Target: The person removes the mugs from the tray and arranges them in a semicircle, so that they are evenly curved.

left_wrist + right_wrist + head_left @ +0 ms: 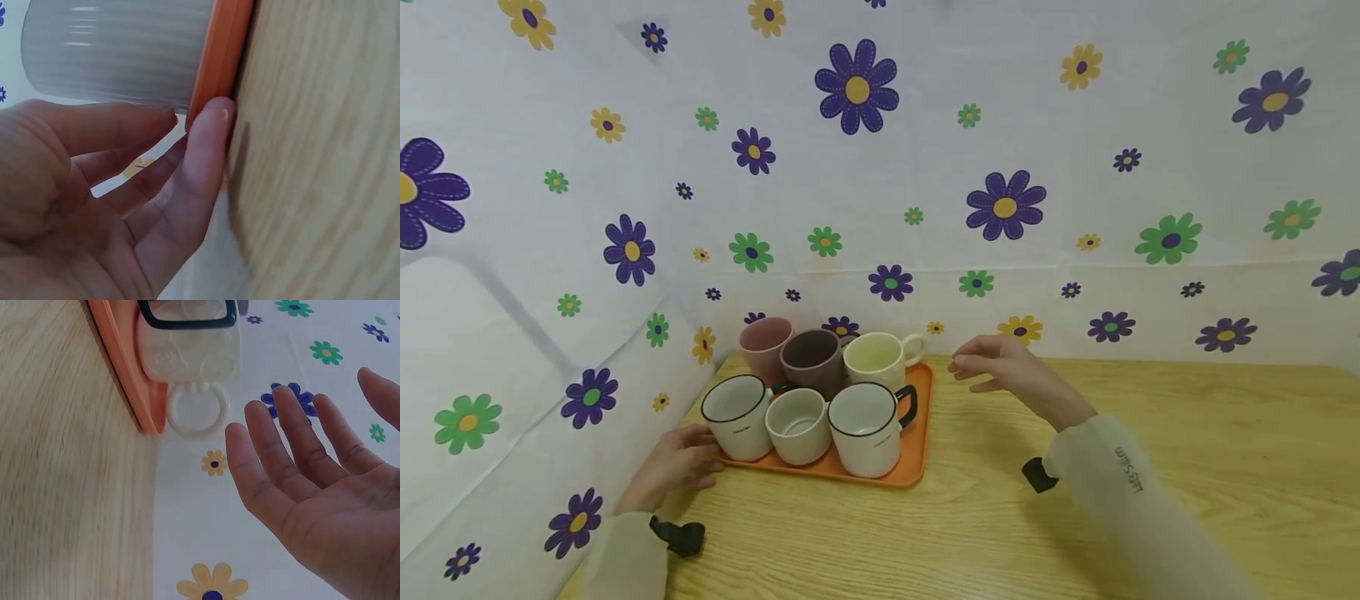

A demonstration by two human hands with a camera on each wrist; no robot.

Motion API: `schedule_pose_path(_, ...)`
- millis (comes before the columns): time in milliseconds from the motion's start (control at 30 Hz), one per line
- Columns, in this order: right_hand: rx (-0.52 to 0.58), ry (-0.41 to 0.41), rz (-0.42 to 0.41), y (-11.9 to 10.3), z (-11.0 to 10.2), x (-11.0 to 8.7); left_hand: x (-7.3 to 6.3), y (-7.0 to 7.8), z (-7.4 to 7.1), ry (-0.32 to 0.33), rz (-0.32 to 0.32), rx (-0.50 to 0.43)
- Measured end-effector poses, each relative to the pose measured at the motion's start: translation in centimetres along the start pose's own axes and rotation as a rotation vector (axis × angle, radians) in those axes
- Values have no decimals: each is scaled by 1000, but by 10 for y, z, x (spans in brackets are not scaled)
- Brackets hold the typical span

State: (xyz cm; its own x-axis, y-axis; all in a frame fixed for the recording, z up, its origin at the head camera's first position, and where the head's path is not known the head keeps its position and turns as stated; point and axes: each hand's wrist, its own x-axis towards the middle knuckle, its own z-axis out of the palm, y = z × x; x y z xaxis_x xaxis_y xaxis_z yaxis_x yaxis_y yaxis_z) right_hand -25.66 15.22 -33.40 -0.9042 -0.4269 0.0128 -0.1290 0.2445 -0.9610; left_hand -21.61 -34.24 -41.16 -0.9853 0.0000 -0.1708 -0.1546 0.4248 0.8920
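Note:
An orange tray (917, 454) on the wooden table carries several mugs. In its front row stand a white black-rimmed mug (741, 425), a small plain white cup (800, 429) and another white black-rimmed mug (865, 433). Behind them are a pink mug (765, 346), a dark brown mug (814, 362) and a pale yellow mug (874, 358) with a ring handle. My left hand (676, 462) holds the tray's left edge, the thumb beside a mug's base and a fingertip against the rim (215, 69). My right hand (319, 469) hovers right of the yellow mug, fingers spread, holding nothing.
The wooden table (1000, 542) extends to the right of the tray. A white flower-printed cloth (925, 167) covers the wall behind and the left side, close to the tray's back and to my left hand.

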Motion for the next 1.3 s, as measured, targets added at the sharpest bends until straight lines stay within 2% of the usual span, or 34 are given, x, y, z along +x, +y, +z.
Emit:
schedule_pose_path(133, 33, -23, 27, -1, 10, 7, 3, -1, 3, 3, 14, -2)
schedule_pose_path(600, 41, -87, 51, 5, 39, 30, 0, 7, 9, 62, -40, 26)
schedule_pose_path(867, 36, -91, 56, 9, 49, 37, 2, 10, 15, 104, -51, 19)
schedule_pose_path(1300, 64, -175, -22, 17, 56, 42, 0, 13, 16, 125, -49, 5)
